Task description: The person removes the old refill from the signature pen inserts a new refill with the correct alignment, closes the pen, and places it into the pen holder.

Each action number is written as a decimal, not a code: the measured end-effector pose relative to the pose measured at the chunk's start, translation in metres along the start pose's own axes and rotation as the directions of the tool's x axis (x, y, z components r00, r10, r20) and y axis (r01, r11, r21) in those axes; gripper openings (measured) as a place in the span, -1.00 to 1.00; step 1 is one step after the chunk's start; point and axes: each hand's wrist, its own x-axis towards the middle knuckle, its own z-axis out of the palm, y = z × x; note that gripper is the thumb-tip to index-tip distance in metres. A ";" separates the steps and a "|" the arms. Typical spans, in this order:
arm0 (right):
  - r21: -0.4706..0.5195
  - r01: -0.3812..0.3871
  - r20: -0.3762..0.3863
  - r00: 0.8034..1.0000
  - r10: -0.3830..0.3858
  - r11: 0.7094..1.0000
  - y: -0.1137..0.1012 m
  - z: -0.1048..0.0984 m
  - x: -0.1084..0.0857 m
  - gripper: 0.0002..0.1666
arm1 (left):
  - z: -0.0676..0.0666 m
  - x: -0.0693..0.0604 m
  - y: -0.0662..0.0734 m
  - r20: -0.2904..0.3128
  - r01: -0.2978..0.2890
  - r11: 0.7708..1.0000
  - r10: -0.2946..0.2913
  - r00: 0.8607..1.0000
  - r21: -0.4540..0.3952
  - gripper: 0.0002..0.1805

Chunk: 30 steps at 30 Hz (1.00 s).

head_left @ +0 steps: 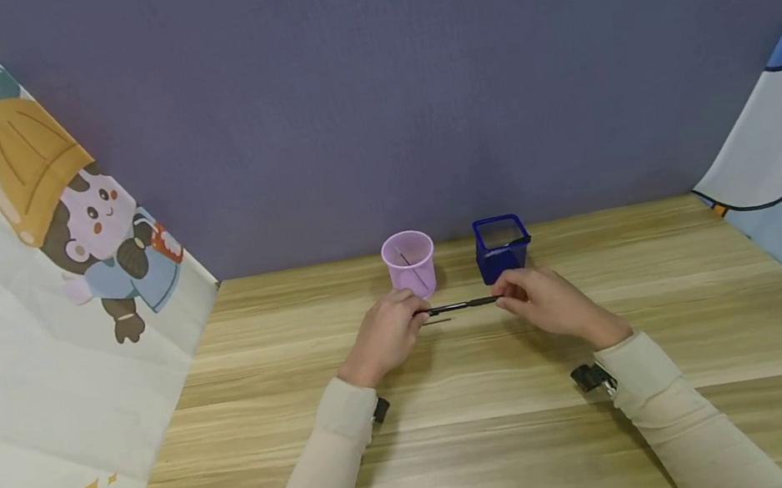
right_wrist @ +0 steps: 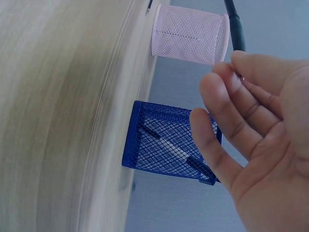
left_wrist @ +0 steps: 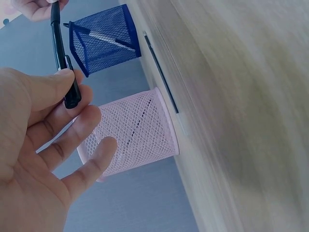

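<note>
A black pen (head_left: pixel 462 305) is stretched level between both hands above the table. My left hand (head_left: pixel 389 330) pinches the end with the clip between thumb and index finger; its other fingers are spread in the left wrist view. At the opposite end, my right hand (head_left: pixel 547 303) pinches the pen with thumb and fingertips, which hide its tip. Below the pen, a thin dark pen refill (left_wrist: pixel 161 72) lies on the table. Behind the left hand stands a pink mesh cup (head_left: pixel 401 283) with a thin dark stick inside. Behind the right hand is a square blue mesh holder (right_wrist: pixel 130 140) containing a pen (right_wrist: pixel 173 149).
The wooden table (head_left: pixel 485 466) runs back to a grey-blue wall panel (head_left: pixel 413 89). White printed sheets with cartoon figures border the left and right sides. Both holders stand close to the back panel, with a gap between them.
</note>
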 end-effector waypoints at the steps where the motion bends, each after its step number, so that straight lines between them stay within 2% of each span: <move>1: 0.001 0.002 0.000 1.000 -0.002 1.000 0.000 0.000 0.000 -0.92 | 0.000 0.000 0.000 -0.001 0.000 1.000 0.000 1.000 0.001 -0.90; 17: 0.013 0.028 0.020 0.999 -0.028 1.000 0.005 0.000 0.000 -0.85 | 0.000 0.001 0.000 0.006 -0.001 1.000 0.001 1.000 0.019 -0.90; 30: 0.030 -0.002 0.043 0.999 0.000 1.000 0.002 -0.001 -0.001 -0.81 | -0.001 0.000 0.001 0.005 -0.007 1.000 0.007 1.000 0.018 -0.91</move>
